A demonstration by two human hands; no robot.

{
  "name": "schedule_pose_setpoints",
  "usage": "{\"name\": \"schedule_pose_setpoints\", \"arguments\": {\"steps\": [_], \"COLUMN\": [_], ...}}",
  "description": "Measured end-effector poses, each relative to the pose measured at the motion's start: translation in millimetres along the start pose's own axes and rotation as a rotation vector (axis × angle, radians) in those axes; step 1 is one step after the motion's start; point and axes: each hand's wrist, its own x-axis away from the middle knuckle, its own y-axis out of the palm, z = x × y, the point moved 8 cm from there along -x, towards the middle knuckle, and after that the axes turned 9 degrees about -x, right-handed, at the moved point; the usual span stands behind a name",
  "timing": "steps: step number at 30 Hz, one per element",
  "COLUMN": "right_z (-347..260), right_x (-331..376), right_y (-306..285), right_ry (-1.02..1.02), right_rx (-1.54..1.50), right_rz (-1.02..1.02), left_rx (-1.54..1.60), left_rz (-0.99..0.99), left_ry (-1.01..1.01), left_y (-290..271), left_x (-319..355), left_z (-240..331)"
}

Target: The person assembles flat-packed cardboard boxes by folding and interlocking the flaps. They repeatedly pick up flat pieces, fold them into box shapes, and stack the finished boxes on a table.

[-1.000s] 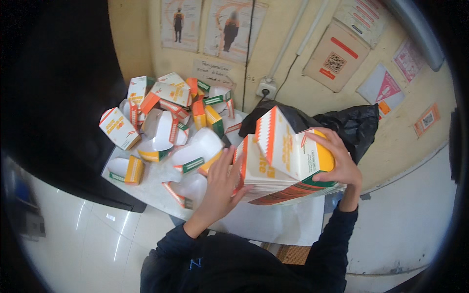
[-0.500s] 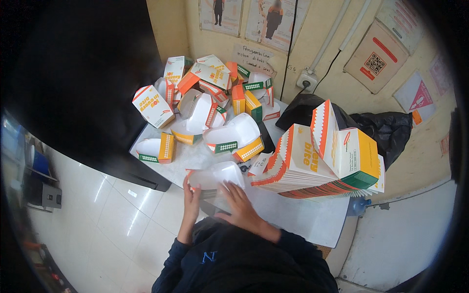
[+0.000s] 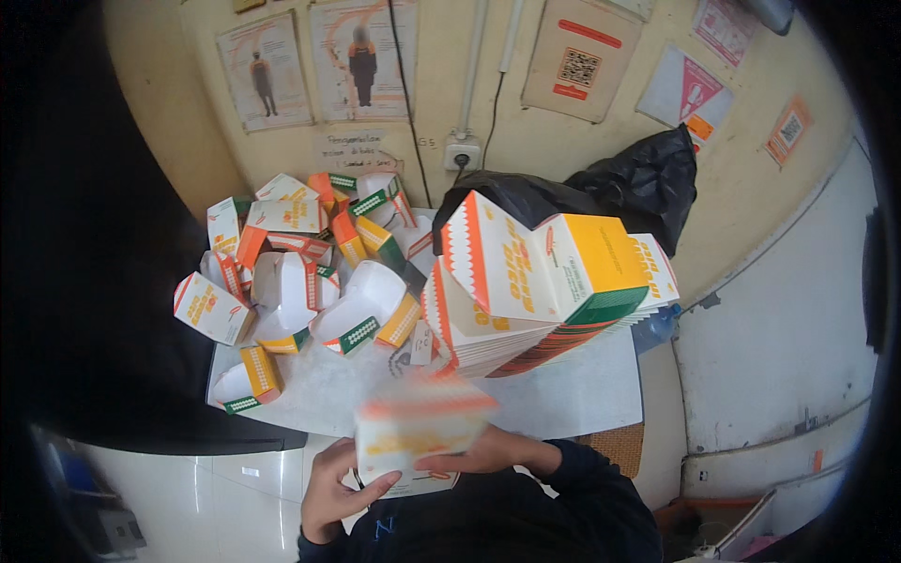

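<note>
Blurred carton blank [image 3: 419, 433] held crosswise near chest; left hand [image 3: 336, 488] grips lower left corner, right hand [image 3: 479, 458] clasps right edge; flat stack [image 3: 535, 300] beyond on table [image 3: 572, 399]

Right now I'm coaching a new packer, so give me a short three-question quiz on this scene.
1. True or false: both hands hold the blurred white-and-orange cardboard box.
2. Where does the tall stack of flat printed cartons stand? A) on the floor B) on the white table C) on a chair
3. Which colour is the plastic bag against the wall?

Key: 1 true: left hand and right hand grip it. 2 B. 3 black.
</note>
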Motion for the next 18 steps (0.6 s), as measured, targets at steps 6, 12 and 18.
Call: {"name": "schedule_pose_setpoints", "arguments": {"steps": [6, 12, 18], "right_z": [-25.7, -83.1, -94.3], "right_x": [78.7, 186.8, 180.0], "right_y": [-62.3, -157.8, -224.9], "right_ry": [-0.322, -1.236, -0.81], "right_rx": [-0.208, -0.429, 0.041], "right_rz": [0.409, 0.961, 1.589], "left_rx": [0.036, 0.282, 0.117], "left_rz": [-0.252, -0.051, -0.004], "left_ry": [0.5, 1.025, 0.312], "left_y": [-16.0, 5.4, 59.3], "left_x": [-75.2, -178.8, -284.9], "left_z": [121.2, 217.5, 155.1]}}
